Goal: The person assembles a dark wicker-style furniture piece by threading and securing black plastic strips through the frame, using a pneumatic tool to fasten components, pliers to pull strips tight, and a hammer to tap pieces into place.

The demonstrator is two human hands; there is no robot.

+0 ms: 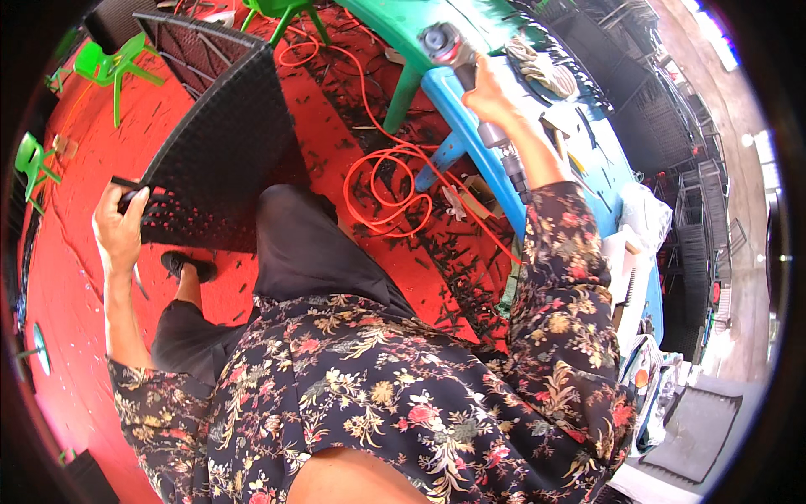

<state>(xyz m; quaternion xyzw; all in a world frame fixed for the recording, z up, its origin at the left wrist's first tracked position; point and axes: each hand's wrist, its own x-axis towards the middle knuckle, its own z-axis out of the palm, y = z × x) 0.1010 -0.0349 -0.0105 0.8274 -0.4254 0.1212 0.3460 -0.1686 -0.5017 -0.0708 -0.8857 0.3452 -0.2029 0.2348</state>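
A black woven wicker panel (222,143), bent at an angle, leans against my knee at the left. My left hand (117,223) is closed at its near left corner, thumb and fingers pinching a short black strip (130,183). Whether the strip is joined to the panel I cannot tell. Over the table edge at the upper right, my right hand (499,105) is wrapped around a handheld air tool (495,139). Its round metal head (442,40) points away from me, and a metal coupling (514,170) sits at its near end.
An orange hose (390,155) lies coiled on the red floor (84,252) among black scraps. The blue table (600,168) carries gloves (541,69) and a plastic bag (645,210). A green table (403,38) and green chairs (109,63) stand beyond; dark wicker pieces (638,109) are stacked right.
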